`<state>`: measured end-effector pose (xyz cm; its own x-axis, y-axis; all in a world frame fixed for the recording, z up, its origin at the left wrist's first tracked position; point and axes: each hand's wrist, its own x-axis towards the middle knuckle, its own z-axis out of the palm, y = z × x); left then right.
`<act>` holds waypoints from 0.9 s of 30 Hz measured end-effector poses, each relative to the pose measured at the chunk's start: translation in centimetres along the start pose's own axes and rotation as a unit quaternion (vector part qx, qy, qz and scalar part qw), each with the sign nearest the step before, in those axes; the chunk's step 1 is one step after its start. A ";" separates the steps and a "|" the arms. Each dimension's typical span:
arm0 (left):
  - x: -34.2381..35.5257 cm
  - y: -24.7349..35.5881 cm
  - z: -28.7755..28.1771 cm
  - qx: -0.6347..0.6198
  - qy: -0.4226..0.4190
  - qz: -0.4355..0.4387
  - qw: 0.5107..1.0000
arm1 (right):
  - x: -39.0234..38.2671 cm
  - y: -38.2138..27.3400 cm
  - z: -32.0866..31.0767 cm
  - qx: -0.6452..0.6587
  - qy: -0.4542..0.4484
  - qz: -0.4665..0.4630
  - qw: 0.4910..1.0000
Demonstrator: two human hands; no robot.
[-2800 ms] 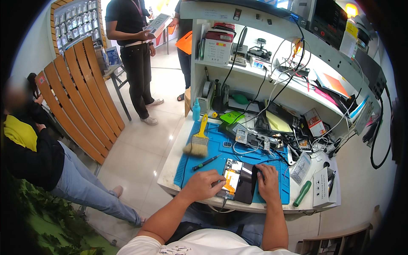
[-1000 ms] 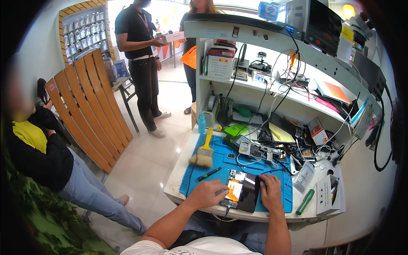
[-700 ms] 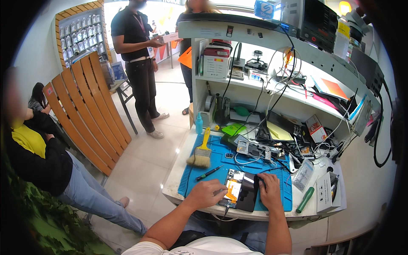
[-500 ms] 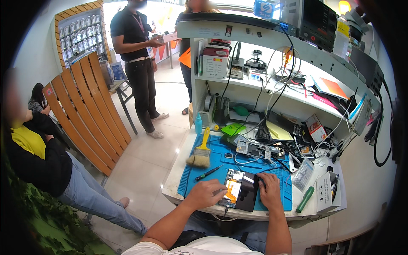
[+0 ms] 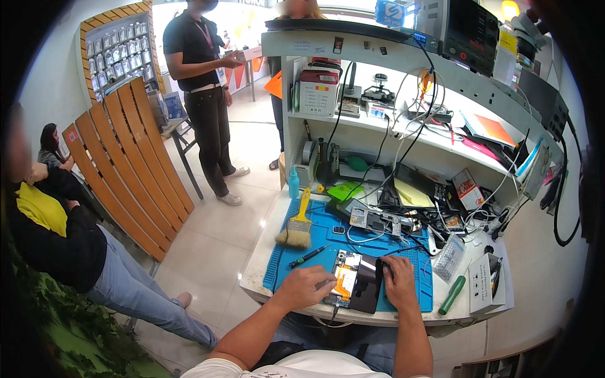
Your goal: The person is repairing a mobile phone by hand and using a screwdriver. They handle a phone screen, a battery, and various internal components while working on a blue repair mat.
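An opened phone lies on the blue work mat with its board and an orange flex cable showing. Against its right side lies a glossy black screen panel. My left hand is closed, its fingertips together on the phone's left edge. My right hand has its thumb and fingers bent round the panel's upper right edge, where a dark strip shows between them. A thin cable runs from the phone's lower end toward the table edge. Left of the phone is a thin screwdriver.
A yellow-handled brush lies on the mat's far left, near a blue bottle. Phone parts and wires crowd the back. To the right are a green-handled tool, bubble wrap and a white box. Other people stand beyond the bench.
My hands and the phone hold the same place. In the background, a box between two standing people has gone from their hands, and the seated person at the far left has turned their head.
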<state>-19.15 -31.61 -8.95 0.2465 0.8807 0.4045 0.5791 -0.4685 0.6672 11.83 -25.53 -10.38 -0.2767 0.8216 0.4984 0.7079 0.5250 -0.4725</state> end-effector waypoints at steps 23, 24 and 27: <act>0.0 -0.2 0.2 -0.005 0.004 -0.003 1.000 | 0.0 0.1 0.1 -0.008 0.000 -0.004 1.000; 0.0 -0.2 0.2 -0.006 0.006 -0.002 1.000 | 0.0 0.1 0.1 -0.009 0.001 -0.004 1.000; 0.0 -0.2 0.2 -0.009 0.005 0.000 1.000 | -0.1 0.1 0.1 -0.007 0.001 -0.004 1.000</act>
<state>-19.13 -31.49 -9.15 0.2389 0.8798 0.4110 0.5648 -0.4702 0.6782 11.86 -25.51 -10.51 -0.2813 0.8169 0.5035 0.7152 0.5283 -0.4575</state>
